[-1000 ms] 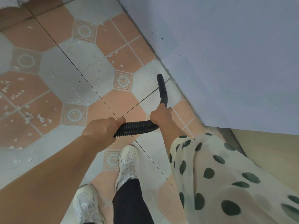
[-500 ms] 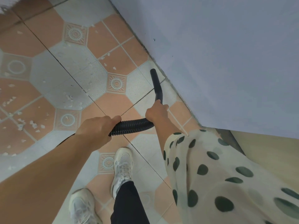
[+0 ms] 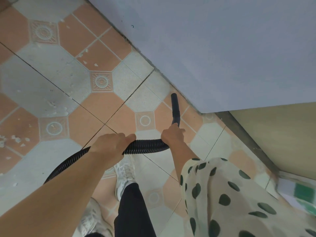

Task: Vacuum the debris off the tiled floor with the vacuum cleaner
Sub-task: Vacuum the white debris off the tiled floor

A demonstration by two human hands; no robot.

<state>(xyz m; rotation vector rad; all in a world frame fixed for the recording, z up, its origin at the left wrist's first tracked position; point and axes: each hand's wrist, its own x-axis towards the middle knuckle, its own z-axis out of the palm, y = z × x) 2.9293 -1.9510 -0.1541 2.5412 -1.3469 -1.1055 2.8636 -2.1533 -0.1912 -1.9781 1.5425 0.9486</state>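
Note:
My left hand [image 3: 111,144] grips the ribbed black vacuum hose [image 3: 145,147]. My right hand [image 3: 172,135] holds the hose where it bends into the smooth black nozzle tube [image 3: 175,108]. The nozzle points away from me, its tip on a tile close to the foot of the wall. Behind my left arm the hose curves down to the left. White debris flakes [image 3: 17,139] lie scattered on the orange and grey tiled floor [image 3: 102,106] at the left, with a few more flakes [image 3: 89,63] farther off. The vacuum cleaner body is out of view.
A pale wall [image 3: 222,48] runs diagonally along the right of the floor. A tan door or panel [image 3: 282,134] with a dark threshold stands at the right. My white sneakers [image 3: 124,173] and dark trouser leg are below the hose. A green and white object [image 3: 304,192] sits at the right edge.
The view has shifted right along the wall. Both hands keep their grip on the hose, and the nozzle tip now lies nearer the wall corner by the door; the left debris is farther off.

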